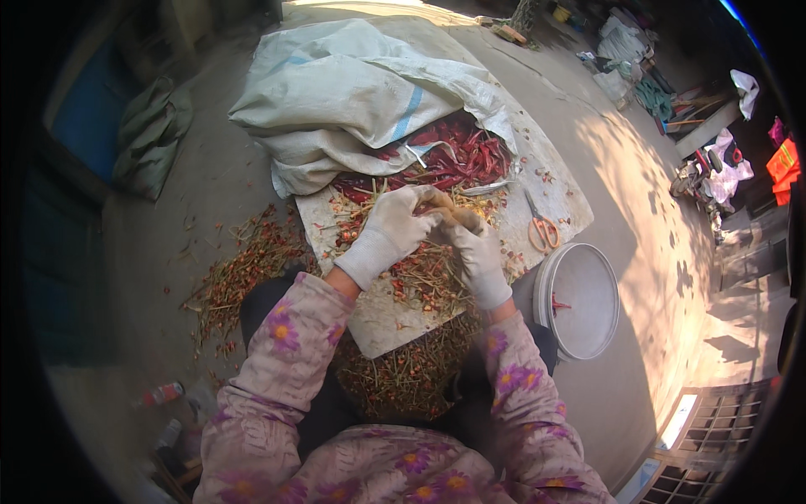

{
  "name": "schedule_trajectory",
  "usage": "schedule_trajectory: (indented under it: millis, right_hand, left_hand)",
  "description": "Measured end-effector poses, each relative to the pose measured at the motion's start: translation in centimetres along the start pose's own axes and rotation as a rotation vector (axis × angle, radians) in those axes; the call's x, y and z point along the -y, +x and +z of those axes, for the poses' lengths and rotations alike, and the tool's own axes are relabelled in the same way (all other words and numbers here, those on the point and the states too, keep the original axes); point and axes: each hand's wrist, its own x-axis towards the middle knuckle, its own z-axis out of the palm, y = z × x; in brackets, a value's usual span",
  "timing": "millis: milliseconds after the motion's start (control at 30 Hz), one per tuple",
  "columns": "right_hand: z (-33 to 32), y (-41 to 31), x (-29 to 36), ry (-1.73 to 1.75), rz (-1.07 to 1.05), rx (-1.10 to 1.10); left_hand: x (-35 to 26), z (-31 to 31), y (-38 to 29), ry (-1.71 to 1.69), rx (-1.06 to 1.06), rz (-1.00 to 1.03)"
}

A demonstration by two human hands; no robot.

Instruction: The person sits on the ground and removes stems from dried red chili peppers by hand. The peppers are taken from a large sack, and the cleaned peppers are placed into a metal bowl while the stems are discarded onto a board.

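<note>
Both my hands wear pale knitted gloves with stained fingertips and meet above the middle of a worn board (378, 327). My left hand (406, 217) has its fingers curled round a dried red chili pepper (425, 208), mostly hidden by the glove. The fingers of my right hand (472, 239) touch those of the left at the same spot; whether they pinch the pepper too is hidden. Just beyond, a white woven sack (340, 94) lies on its side, with dried red chilies (466, 151) showing at its mouth. Cut stems and caps (428, 277) cover the board under my hands.
Orange-handled scissors (542, 232) lie on the board's right part. Beside it stands a white bucket (582, 302) with a little red chili in it. Stem heaps (252, 271) lie on the ground at left and between my legs. A folded sack (154, 138) rests further left.
</note>
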Motion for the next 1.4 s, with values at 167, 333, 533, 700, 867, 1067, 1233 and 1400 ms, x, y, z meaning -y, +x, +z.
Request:
schedule_trajectory:
  millis: [167,333,533,700,867,1067,1233,1400]
  right_hand:
    - [0.1,0.5,-0.7,0.086,0.034,-0.013]
    - [0.9,0.9,-1.7,0.159,0.062,-0.033]
    - [2.6,1.4,-5.1,-1.402,-0.446,0.119]
    - [3.6,1.0,-8.3,-1.724,-0.369,0.179]
    - [2.8,1.6,-8.2,-1.679,-0.296,0.148]
    - [0.4,2.6,-5.0,-0.272,0.069,-0.078]
    - [-0.6,1.8,-3.0,-0.139,0.145,-0.076]
    - [-0.8,1.0,-1.4,0.176,0.200,-0.022]
  left_hand:
    - [0.2,-0.1,0.0,0.042,-0.057,0.081]
    - [1.2,-0.8,0.6,0.051,-0.183,0.046]
    - [1.0,-3.9,0.4,-0.663,-0.230,-0.237]
    - [0.6,-4.2,-0.3,-0.683,-0.239,-0.224]
    - [0.5,-5.2,-0.3,-0.695,-0.231,-0.254]
    - [0.3,-5.1,-0.7,-0.745,-0.202,-0.256]
    - [0.3,-4.0,-0.5,-0.645,-0.093,-0.271]
    - [0.4,-3.1,-0.2,-0.540,-0.040,-0.340]
